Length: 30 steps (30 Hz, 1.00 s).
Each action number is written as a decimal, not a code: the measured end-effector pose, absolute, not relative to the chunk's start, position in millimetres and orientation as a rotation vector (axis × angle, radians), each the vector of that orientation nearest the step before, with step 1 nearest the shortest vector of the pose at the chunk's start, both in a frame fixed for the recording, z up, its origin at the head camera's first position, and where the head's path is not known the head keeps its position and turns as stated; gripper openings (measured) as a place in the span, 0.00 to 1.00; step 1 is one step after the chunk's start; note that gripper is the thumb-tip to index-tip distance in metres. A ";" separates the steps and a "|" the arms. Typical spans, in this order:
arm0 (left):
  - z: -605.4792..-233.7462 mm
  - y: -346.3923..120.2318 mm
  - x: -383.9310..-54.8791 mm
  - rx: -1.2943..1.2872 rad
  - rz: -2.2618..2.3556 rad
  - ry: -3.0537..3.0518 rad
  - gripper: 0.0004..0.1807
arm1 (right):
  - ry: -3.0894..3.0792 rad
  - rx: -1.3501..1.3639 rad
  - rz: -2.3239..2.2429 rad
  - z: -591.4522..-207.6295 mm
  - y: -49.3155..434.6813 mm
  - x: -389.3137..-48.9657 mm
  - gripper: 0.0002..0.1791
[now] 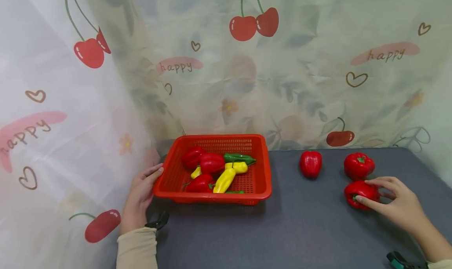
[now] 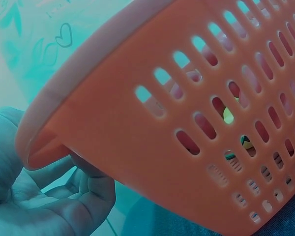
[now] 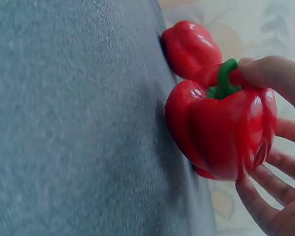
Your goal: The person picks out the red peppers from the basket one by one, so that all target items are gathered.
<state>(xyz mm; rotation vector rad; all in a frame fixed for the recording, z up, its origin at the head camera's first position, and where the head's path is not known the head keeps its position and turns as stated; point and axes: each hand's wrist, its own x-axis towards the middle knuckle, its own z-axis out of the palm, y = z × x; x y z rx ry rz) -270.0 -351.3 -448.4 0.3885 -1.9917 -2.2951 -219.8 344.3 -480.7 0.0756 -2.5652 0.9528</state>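
My left hand [image 1: 140,192] grips the left rim of an orange-red slotted plastic basket [image 1: 219,198]; in the left wrist view its fingers [image 2: 96,194] curl under that rim. Inside the basket lie three red bell peppers [image 1: 212,163], yellow peppers [image 1: 225,180] and a long green vegetable [image 1: 240,158], with more green partly hidden behind the front wall. At the right, my right hand [image 1: 399,200] holds a red bell pepper [image 1: 360,193] between thumb and fingers. Seen from the right wrist, this pepper [image 3: 226,128] has a green stem, with the thumb beside it.
Two more red bell peppers stand on the grey table [image 1: 310,229]: one [image 1: 310,164] right of the basket, another [image 1: 358,166] just behind the held one. A patterned curtain [image 1: 282,84] hangs along the table's back and left.
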 end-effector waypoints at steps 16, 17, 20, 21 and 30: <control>-443.9 -350.1 -270.0 0.379 -2.327 -1.970 0.19 | -2.668 -0.031 0.901 -484.4 364.3 -211.6 0.34; -444.1 -350.4 -269.5 0.381 -2.329 -1.970 0.19 | -2.666 -0.031 0.896 -484.1 365.3 -211.4 0.34; -444.9 -350.3 -268.6 0.385 -2.332 -1.958 0.16 | -2.651 -0.010 0.881 -483.3 368.3 -211.3 0.34; -445.4 -350.3 -268.6 0.384 -2.332 -1.955 0.15 | -2.650 0.000 0.876 -483.0 369.2 -211.4 0.34; -447.1 -351.6 -269.2 0.388 -2.336 -1.948 0.10 | -2.672 0.031 0.847 -478.9 369.3 -211.2 0.31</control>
